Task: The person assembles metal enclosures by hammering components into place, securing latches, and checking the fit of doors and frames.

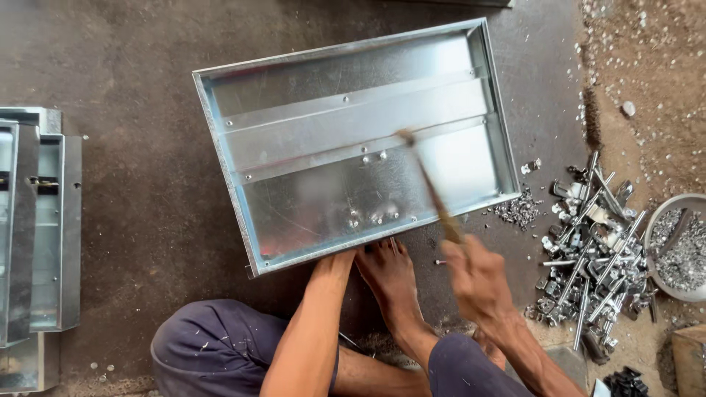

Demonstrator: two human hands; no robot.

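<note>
r hand (pixel 478 279) w/ hammer (pixel 430 187) over tray (pixel 294 95)

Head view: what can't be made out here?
- Left hand: hidden under the metal tray's near rim.
- Right hand and hammer: motion-blurred; the hammer's head is unclear.
- Stacked metal trays: cut off by the left edge.
- Bowl of small fasteners: cut off by the right edge.

Right hand (pixel 478 279) swinging blurred hammer (pixel 430 187) over metal tray (pixel 353 140), hardware pile (pixel 592 250) beside
</note>
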